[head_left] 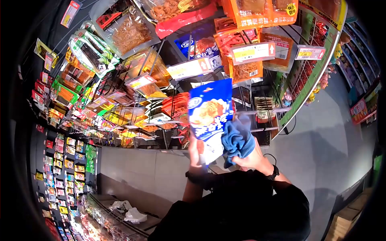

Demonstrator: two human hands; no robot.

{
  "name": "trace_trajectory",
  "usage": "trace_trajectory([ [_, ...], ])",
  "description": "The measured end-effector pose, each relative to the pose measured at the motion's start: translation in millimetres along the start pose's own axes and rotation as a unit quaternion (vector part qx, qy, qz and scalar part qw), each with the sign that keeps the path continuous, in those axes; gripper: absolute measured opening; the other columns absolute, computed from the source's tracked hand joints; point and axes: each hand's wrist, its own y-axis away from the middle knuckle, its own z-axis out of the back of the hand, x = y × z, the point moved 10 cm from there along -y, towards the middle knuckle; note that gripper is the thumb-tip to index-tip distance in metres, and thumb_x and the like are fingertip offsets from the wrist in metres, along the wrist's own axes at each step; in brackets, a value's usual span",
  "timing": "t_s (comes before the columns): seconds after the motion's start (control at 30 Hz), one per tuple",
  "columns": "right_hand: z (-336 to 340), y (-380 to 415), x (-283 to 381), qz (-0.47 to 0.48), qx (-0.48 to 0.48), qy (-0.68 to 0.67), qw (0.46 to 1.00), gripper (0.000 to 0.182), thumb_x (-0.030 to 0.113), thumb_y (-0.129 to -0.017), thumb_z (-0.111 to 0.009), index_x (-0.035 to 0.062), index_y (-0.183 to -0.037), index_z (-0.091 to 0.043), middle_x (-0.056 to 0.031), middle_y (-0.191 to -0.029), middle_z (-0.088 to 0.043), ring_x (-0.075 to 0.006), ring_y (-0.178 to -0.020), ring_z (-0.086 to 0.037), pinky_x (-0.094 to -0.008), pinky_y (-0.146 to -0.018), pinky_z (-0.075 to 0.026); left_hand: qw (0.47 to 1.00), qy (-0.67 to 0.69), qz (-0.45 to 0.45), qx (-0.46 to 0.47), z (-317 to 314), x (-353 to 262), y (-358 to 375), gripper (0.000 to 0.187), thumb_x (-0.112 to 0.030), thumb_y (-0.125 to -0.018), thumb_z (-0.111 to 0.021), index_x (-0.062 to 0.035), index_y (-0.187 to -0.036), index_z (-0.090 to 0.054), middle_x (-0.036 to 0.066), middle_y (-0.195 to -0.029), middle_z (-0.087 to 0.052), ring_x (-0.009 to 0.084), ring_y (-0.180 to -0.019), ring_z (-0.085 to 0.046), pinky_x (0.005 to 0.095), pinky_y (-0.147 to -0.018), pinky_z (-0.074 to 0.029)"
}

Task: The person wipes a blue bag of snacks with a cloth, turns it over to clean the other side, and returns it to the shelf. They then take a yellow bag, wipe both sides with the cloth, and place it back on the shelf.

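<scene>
My left hand (196, 150) grips a blue and white snack bag (211, 108) by its lower left side, holding it upright in front of the shelves. The bag's front carries a food picture and large white characters. In my right hand (257, 159) is a bunched blue cloth (237, 138), right at the bag's lower right edge. A similar blue snack bag (207, 48) hangs on the rack above, partly behind a price tag (190, 69).
Hooks full of packaged snacks (132, 34) spread across the rack ahead and to the left. Price tags (253, 53) stick out on the hook ends. More hanging packets (68, 164) line the lower left wall. A white crumpled bag (135, 215) lies at lower left; cardboard boxes (348, 215) stand at lower right.
</scene>
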Motion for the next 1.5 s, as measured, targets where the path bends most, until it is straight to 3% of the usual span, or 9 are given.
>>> trace_trajectory([
  [0.1,-5.9,21.8,-62.0,-0.096,-0.049,-0.251,0.962,0.051,0.013,-0.075,-0.062,-0.0015,-0.118,-0.039,-0.0047,-0.102,-0.056,-0.0111,-0.093,-0.053,-0.026,-0.084,-0.042,1.0,0.002,0.011,0.009,-4.4,-11.2,-0.2,0.046,-0.032,-0.095,-0.037,-0.0042,-0.131,-0.038,0.007,-0.12,-0.051,0.0181,-0.109,-0.049,0.0319,-0.093,-0.037],
  [0.17,-8.5,34.2,-104.7,-0.231,-0.046,-0.327,0.915,0.052,0.013,-0.076,-0.064,-0.002,-0.119,-0.04,-0.0049,-0.108,-0.054,-0.0124,-0.099,-0.051,-0.0271,-0.087,-0.041,0.999,0.001,0.024,0.021,-6.6,-6.4,-2.6,0.045,-0.031,-0.095,-0.038,-0.0039,-0.131,-0.039,0.007,-0.119,-0.051,0.0173,-0.107,-0.049,0.0311,-0.092,-0.038],
  [0.23,0.9,27.6,-93.5,-0.208,-0.061,-0.408,0.887,0.054,0.014,-0.076,-0.066,-0.0007,-0.122,-0.042,-0.0049,-0.11,-0.054,-0.0131,-0.099,-0.052,-0.0291,-0.089,-0.041,0.999,-0.004,0.038,0.039,-10.2,3.0,-4.4,0.044,-0.03,-0.095,-0.038,-0.0037,-0.13,-0.039,0.007,-0.118,-0.052,0.0165,-0.106,-0.05,0.0303,-0.091,-0.039],
  [0.47,-10.7,-12.5,-75.0,-0.164,0.025,-0.386,0.907,0.035,-0.006,-0.07,-0.063,-0.0003,-0.102,-0.051,-0.0061,-0.098,-0.06,-0.0125,-0.087,-0.058,-0.0267,-0.079,-0.046,0.994,-0.018,0.056,0.094,-30.4,10.7,-6.6,0.042,-0.028,-0.095,-0.04,-0.0027,-0.128,-0.043,0.006,-0.114,-0.054,0.0137,-0.102,-0.051,0.0276,-0.087,-0.04],
  [0.67,-0.2,-33.3,-82.3,-0.18,-0.026,-0.412,0.893,0.035,-0.004,-0.071,-0.062,0.0015,-0.103,-0.053,-0.0039,-0.096,-0.061,-0.0135,-0.089,-0.058,-0.0281,-0.084,-0.046,0.989,-0.039,-0.089,0.107,-56.9,-77.3,-65.5,0.04,-0.026,-0.094,-0.042,-0.0019,-0.126,-0.045,0.006,-0.11,-0.056,0.0114,-0.099,-0.053,0.0252,-0.084,-0.042],
  [0.83,11.6,-77.4,-65.7,-0.138,0.015,-0.398,0.907,0.031,-0.004,-0.072,-0.059,0.0016,-0.102,-0.053,-0.0032,-0.097,-0.061,-0.013,-0.089,-0.058,-0.0273,-0.082,-0.045,0.896,-0.324,-0.286,0.101,-94.3,-154.1,-118.2,0.033,-0.009,-0.084,-0.061,0.0018,-0.114,-0.053,0.004,-0.097,-0.061,0.0084,-0.085,-0.057,0.0218,-0.072,-0.045],
  [0.9,14.2,-89.5,-58.5,-0.139,0.015,-0.379,0.915,0.03,-0.004,-0.072,-0.059,0.0019,-0.101,-0.053,-0.003,-0.096,-0.06,-0.0118,-0.088,-0.057,-0.026,-0.079,-0.046,0.847,-0.456,-0.246,0.122,-113.8,-154.4,-130.6,0.03,-0.004,-0.076,-0.069,0.0023,-0.103,-0.06,0.004,-0.098,-0.063,0.011,-0.089,-0.059,0.0262,-0.08,-0.046],
  [1.13,24.1,-105.3,-47.2,-0.108,0.012,-0.284,0.953,0.023,-0.004,-0.072,-0.061,0.0038,-0.091,-0.052,-0.0006,-0.088,-0.056,-0.0089,-0.08,-0.053,-0.0234,-0.07,-0.045,0.796,-0.472,-0.337,0.173,-141.9,-172.7,-148.3,0.02,0.003,-0.071,-0.068,0.0019,-0.09,-0.062,0.003,-0.085,-0.065,0.009,-0.078,-0.06,0.0236,-0.069,-0.049],
  [1.5,24.8,-110.2,-67.9,-0.104,-0.018,-0.294,0.95,0.031,-0.002,-0.071,-0.065,0.0034,-0.101,-0.054,-0.0005,-0.091,-0.058,-0.0103,-0.083,-0.055,-0.025,-0.076,-0.046,0.86,-0.282,-0.396,0.153,-152.6,-185.4,-125.4,0.008,0.007,-0.075,-0.056,0.0024,-0.08,-0.061,0.001,-0.071,-0.06,0.007,-0.065,-0.056,0.02,-0.057,-0.043],
])
